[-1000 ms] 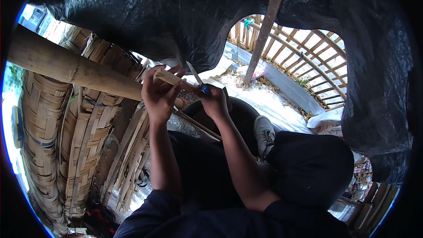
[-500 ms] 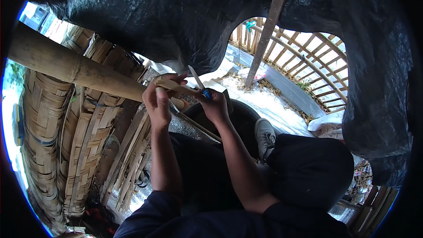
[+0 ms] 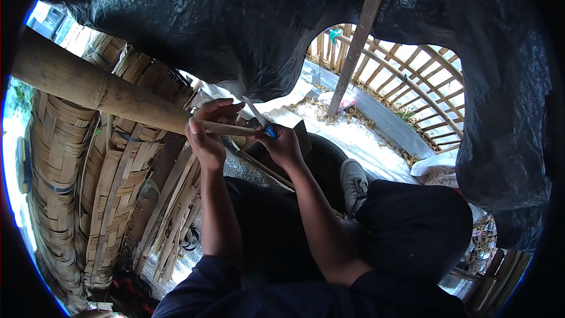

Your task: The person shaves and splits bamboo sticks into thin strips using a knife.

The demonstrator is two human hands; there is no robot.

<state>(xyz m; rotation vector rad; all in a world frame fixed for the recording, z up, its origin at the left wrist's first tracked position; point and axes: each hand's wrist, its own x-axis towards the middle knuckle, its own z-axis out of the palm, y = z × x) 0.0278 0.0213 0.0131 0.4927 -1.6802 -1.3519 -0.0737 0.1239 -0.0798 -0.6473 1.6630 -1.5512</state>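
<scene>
Between my two hands lies a pale bamboo piece [image 3: 229, 129], its narrow side showing. My left hand [image 3: 207, 138] grips its left end, thumb at the near side and fingers bent over the far side. My right hand [image 3: 283, 146] is closed on the blue handle of a knife [image 3: 255, 112] and also touches the right end of the bamboo. The blade points up and to the left, beyond the bamboo piece. A dark round tub [image 3: 323, 162] is below my right hand.
A thick bamboo pole [image 3: 112, 95] reaches from the left toward my left hand. Woven bamboo rolls [image 3: 59, 159] and split strips [image 3: 170, 218] stand at left. Black sheeting [image 3: 176, 17] hangs ahead. A wooden post [image 3: 359, 41] leans before a bamboo lattice [image 3: 412, 79]. My shoe [image 3: 353, 182] is beside the tub.
The bamboo piece has turned from a slant to nearly level, showing its narrow side. My left hand has dropped slightly and changed its hold. The knife has shifted a little left and down since half a second ago.
</scene>
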